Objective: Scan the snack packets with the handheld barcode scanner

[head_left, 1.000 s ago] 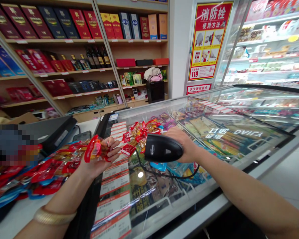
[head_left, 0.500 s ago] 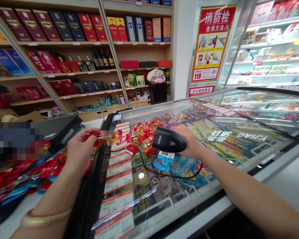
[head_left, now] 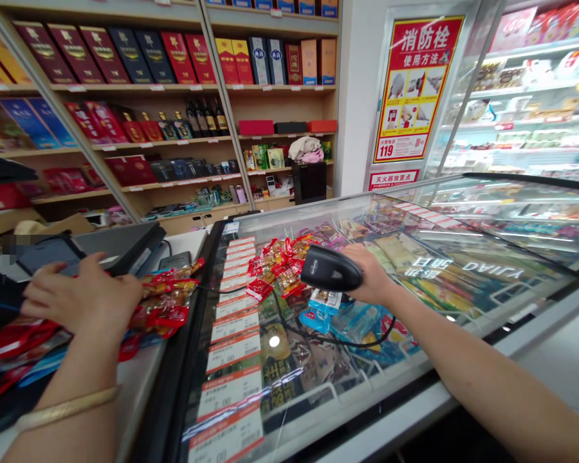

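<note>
My right hand (head_left: pixel 369 273) is wrapped round a black barcode scanner (head_left: pixel 329 269) above the glass top of a freezer (head_left: pixel 289 222). The scanner's front end points left, close to a heap of small red snack packets (head_left: pixel 287 267) on the glass. Blue-and-white packets (head_left: pixel 318 308) lie just below the scanner. My left hand (head_left: pixel 84 292) hovers over the counter at the left with its fingers spread, and I see nothing held in it. Beside it, red snack packets with brown contents (head_left: pixel 166 302) lie at the counter's edge.
A black cable (head_left: pixel 338 341) loops across the freezer glass. Price labels (head_left: pixel 234 341) line the freezer's left side. Dark equipment (head_left: pixel 120 247) stands behind my left hand, with more red and blue packaging (head_left: pixel 24 347) before it. Shelves of boxes (head_left: pixel 168 54) rise at the back.
My left hand has let go of a red snack packet near the freezer's edge and moved left over the counter, its fingers spreading. My right hand keeps the scanner almost in place.
</note>
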{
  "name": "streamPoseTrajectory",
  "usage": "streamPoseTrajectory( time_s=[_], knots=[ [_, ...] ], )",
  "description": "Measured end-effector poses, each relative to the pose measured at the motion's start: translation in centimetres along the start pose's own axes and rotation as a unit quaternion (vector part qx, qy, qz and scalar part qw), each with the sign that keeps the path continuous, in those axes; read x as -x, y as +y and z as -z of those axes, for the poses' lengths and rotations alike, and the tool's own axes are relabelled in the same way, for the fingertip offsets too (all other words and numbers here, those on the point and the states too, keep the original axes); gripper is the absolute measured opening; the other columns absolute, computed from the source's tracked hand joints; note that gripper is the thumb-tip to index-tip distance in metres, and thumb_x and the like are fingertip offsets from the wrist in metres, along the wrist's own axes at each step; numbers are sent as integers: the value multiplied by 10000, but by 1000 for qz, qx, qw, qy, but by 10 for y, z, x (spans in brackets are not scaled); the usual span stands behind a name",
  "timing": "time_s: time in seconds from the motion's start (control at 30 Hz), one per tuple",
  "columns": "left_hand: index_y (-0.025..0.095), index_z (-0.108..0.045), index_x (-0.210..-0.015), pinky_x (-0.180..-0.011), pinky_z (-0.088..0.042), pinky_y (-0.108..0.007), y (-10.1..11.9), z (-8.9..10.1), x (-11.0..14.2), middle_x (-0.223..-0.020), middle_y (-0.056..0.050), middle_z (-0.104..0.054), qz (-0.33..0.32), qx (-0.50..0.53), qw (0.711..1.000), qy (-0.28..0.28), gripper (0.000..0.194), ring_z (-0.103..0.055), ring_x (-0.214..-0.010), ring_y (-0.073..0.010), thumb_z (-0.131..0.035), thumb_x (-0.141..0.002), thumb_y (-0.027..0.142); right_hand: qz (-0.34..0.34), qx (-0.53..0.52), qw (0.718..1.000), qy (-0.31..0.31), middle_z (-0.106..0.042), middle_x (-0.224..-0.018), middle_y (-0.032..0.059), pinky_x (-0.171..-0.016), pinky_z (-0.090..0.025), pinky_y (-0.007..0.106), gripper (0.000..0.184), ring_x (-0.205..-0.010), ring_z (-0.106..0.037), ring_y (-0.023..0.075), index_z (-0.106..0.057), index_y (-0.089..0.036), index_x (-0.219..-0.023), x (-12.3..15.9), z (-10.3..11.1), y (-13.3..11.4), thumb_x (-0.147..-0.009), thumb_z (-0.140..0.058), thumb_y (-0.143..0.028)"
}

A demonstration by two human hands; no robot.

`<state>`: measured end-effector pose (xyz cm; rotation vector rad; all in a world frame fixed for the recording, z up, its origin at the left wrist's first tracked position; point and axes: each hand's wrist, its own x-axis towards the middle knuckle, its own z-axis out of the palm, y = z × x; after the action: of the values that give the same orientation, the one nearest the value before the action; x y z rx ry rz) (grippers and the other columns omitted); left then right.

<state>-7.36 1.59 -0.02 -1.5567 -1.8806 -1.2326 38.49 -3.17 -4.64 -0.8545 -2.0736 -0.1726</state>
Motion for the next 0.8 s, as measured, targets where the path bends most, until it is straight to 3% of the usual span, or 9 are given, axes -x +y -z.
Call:
streamPoseTrajectory(
  time_s=[0.07,0.1,0.17,0.27,0.33,0.43,0.53,0.63,0.8],
  knots=[
    [283,-633,-1029,-867,-286,-776,23,-2,5,-1330,-57,-550,-12,2,1000,25,252,-311,-1404,-487,-524,-842,411,7,1,1000,5,-669,-794,80,-732,-423,388,269,-770,-588,243,-634,-211,-856,1,0,2,-846,-613,-479],
    [308,-625,-1115,-943,-301,-758,35,-5,8,-1370,-61,-526,-38,25,999,3,306,-348,-1392,-459,-524,-850,423,11,0,1000,8,-671,-799,84,-733,-423,391,274,-772,-588,244,-641,-206,-866,1,-1,3,-850,-612,-478],
    [306,-623,-1181,-1026,-383,-657,57,-12,17,-1327,-80,-569,-103,82,988,-84,376,-478,-1308,-396,-538,-851,465,16,0,1000,14,-670,-803,86,-739,-420,393,274,-778,-588,248,-652,-198,-898,1,-1,5,-854,-612,-465],
    [233,-643,-1215,-1043,-480,-499,84,-29,40,-1242,-111,-656,-199,141,936,-254,498,-617,-1162,-327,-579,-817,525,14,4,1000,7,-655,-786,73,-746,-407,380,244,-779,-585,245,-642,-200,-906,2,-2,6,-840,-633,-436],
    [187,-627,-1282,-1093,-460,-448,95,-40,58,-1327,-133,-642,-257,132,891,-350,585,-613,-1207,-310,-576,-820,542,4,13,1000,-6,-635,-755,58,-735,-393,364,225,-761,-573,232,-620,-211,-855,1,-2,7,-829,-643,-433],
    [154,-556,-1404,-1141,-418,-431,106,-49,80,-1477,-144,-550,-307,78,845,-431,650,-549,-1320,-305,-562,-847,489,-8,22,1000,-13,-614,-717,48,-704,-370,350,232,-725,-548,220,-592,-218,-799,1,-2,6,-825,-627,-445],
    [147,-516,-1455,-1112,-443,-437,111,-50,85,-1470,-151,-558,-320,35,832,-451,611,-574,-1297,-296,-504,-880,353,-3,19,1000,-11,-619,-724,54,-708,-367,355,208,-722,-543,222,-579,-218,-787,-1,0,4,-822,-601,-422],
    [177,-591,-1388,-1053,-486,-409,111,-47,80,-1325,-127,-672,-330,32,834,-442,556,-644,-1181,-265,-477,-847,229,-2,17,1000,-2,-620,-722,52,-708,-366,359,191,-723,-546,223,-580,-219,-798,-2,1,2,-814,-597,-409],
    [229,-664,-1301,-930,-542,-353,107,-48,74,-1118,-87,-744,-333,33,849,-410,523,-696,-998,-228,-493,-808,191,0,17,1000,4,-630,-725,51,-700,-367,354,186,-724,-555,216,-589,-216,-816,-3,1,-1,-811,-593,-402]
  ],
)
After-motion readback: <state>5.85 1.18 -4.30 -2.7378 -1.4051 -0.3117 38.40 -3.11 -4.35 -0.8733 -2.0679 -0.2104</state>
